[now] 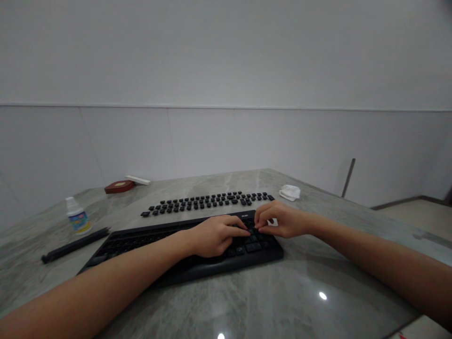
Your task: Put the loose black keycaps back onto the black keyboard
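A black keyboard [219, 261] lies at a slant on the grey table, with keys on its right-hand part and many bare key spots further left. My left hand [218, 234] rests over the keyboard's right part, index finger and thumb apart, fingertips touching near the number keys. At the far right end of the keyboard my right hand [278, 220] is closed in a pinch, thumb and index finger nearly together. What lies between these fingertips is too small to make out. Behind the keyboard, loose black keycaps [197, 205] stand in several rows on the table.
A white and blue bottle [78, 216] stands at the left, beside a long black bar-shaped object [76, 246]. Further back are a brown box [119, 187] and a white strip [138, 180]. A crumpled white cloth or tissue [290, 192] lies right of the keycaps on the marbled table [240, 306].
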Available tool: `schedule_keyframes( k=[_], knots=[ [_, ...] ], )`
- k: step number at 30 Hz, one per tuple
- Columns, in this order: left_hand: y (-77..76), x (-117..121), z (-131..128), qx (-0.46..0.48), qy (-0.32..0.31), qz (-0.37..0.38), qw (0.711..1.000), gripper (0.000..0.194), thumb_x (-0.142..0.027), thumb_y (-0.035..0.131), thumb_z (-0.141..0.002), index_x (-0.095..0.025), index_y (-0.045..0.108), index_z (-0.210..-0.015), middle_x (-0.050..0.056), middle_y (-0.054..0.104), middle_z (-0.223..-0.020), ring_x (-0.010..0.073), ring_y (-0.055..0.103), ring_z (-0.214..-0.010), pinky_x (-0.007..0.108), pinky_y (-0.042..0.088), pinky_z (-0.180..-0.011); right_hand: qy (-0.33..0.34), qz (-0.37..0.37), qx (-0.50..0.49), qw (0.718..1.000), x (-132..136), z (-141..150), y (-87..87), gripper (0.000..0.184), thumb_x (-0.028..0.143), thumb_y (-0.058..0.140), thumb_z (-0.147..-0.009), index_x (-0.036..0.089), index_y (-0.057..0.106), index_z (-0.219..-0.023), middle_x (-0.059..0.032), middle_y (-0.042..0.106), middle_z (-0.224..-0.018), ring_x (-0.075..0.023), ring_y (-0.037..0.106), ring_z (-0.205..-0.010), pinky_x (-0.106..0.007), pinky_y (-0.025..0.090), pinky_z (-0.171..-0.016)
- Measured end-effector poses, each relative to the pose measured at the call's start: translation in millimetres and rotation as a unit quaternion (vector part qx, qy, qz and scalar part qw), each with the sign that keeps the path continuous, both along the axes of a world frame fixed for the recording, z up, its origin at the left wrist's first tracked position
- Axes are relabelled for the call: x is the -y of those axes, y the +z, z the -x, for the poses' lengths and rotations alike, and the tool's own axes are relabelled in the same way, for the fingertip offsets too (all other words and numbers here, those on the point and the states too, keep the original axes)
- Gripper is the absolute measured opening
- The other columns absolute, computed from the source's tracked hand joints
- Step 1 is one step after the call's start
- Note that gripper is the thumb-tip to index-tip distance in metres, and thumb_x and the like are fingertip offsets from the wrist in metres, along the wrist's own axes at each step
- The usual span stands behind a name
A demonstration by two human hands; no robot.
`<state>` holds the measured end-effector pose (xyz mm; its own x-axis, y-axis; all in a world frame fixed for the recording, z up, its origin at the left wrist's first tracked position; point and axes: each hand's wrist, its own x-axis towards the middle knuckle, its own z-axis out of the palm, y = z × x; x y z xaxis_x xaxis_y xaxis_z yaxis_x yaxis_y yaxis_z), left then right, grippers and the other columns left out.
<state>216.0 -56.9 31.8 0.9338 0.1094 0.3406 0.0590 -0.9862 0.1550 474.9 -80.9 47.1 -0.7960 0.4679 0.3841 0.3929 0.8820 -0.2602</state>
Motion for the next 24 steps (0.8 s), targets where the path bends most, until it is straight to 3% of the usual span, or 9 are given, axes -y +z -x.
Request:
schedule_keyframes(
  k=[24],
  knots=[
    [-0.3,-0.4,-0.4,0.001,0.0,-0.003,1.0,0.051,0.002,0.042,-0.079,-0.014,0.061,-0.124,0.012,0.06,-0.124,0.0216,0.058,-0.114,0.036,0.047,-0.103,0.026,-0.028,0.011,0.999,3.8,-0.6,2.3,0.014,0.016,0.057,-0.083,0.012,0.07,-0.079,-0.0102,0.068,-0.084,-0.0147,0.062,-0.073,-0.027,0.051,-0.067]
  ],
)
